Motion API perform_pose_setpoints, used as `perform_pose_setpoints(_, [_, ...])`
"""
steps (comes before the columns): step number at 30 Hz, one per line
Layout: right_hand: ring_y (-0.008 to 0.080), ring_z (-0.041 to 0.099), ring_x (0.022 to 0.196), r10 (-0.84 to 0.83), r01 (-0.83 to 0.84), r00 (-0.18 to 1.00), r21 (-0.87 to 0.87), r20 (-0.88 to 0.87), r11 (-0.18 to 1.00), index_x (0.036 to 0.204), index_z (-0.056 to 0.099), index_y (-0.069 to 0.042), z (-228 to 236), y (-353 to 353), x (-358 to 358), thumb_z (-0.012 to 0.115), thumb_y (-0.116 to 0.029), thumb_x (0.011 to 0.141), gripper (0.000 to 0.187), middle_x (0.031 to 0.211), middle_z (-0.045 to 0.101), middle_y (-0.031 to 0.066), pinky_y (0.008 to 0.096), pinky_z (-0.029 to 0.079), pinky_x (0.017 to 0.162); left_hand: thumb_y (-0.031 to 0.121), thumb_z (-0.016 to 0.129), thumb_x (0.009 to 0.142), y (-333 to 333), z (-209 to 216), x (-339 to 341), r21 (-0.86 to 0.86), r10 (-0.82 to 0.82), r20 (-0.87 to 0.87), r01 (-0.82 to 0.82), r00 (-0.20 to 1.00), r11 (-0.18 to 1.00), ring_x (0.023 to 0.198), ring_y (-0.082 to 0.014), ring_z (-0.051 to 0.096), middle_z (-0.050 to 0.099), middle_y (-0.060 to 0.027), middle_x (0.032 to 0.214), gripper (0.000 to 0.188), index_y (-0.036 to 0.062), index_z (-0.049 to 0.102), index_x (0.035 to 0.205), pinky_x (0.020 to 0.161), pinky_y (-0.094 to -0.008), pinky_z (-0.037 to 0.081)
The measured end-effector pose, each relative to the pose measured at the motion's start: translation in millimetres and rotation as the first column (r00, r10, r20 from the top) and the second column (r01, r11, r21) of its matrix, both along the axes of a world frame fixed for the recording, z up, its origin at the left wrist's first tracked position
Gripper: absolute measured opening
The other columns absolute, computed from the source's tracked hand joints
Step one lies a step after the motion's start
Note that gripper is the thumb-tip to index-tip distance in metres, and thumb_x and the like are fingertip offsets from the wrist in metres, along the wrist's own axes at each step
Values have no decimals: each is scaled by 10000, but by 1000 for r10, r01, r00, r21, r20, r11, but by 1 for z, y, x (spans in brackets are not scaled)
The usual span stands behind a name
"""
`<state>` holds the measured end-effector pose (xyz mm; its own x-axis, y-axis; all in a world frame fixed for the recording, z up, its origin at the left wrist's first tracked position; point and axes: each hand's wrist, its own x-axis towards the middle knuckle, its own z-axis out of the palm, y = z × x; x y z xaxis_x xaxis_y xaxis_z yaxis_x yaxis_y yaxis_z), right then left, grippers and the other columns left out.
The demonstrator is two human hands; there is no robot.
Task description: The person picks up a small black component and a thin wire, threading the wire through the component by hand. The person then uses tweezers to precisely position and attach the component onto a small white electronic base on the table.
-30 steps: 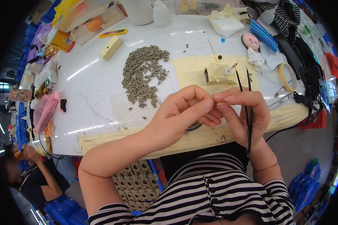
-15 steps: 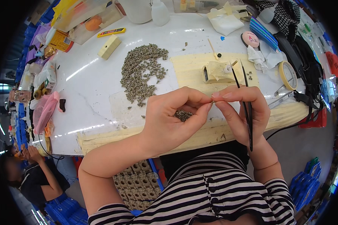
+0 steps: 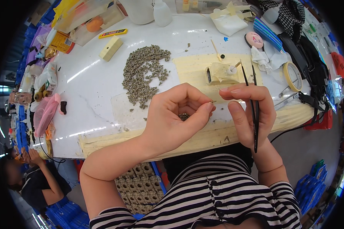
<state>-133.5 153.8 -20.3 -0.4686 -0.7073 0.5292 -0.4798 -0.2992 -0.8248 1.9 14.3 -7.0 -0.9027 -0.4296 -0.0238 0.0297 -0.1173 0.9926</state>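
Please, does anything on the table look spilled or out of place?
Possibly the small grey parts: they lie loose on the white table, a few apart from the rest, which looks spilled but may be deliberate.

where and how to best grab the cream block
Probably best to pinch the cream block across the middle of its long sides, from above: it is narrow, lies slanted, and the yellow box sits near its far end.

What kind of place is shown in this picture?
Probably a workshop for handwork: a pile of tiny parts lies on the white table, the right hand holds black tweezers, and another person is nearby.
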Motion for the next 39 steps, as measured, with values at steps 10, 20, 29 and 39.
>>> perform_pose_setpoints(10, [171,614,853,-133,127,990,-91,-55,988,1079,596,25,4,1,-12,519,10,938,161,995,663,113,275,476,785,115,592,934,-13,0,-3,466,-184,25,151,983,872,781,-161,687,697,-135,902,76,40,596,935,697,-247,557])
perform_pose_setpoints(20, [257,610,811,-356,463,750,58,-557,884,961,686,-36,20,-14,-49,721,-44,792,173,829,664,105,322,477,730,136,559,957,-16,-1,-5,651,-196,-10,155,981,743,910,-200,685,676,-174,1015,94,48,581,985,791,-252,565])
perform_pose_setpoints(29, [256,614,797,-336,425,757,32,-561,905,878,654,-30,21,-16,-44,734,-14,758,145,836,668,92,315,476,706,120,515,972,-17,-2,-5,719,-176,-80,179,981,672,1048,-246,646,613,-239,1154,99,39,554,1014,906,-281,548])
perform_pose_setpoints(39, [183,542,796,-150,122,973,-157,-178,980,1017,591,15,12,-8,-12,644,2,867,160,885,622,102,318,464,792,137,476,988,-14,1,-7,751,-186,-141,227,972,620,1145,-284,593,568,-258,1226,155,-9,516,1019,982,-321,509])
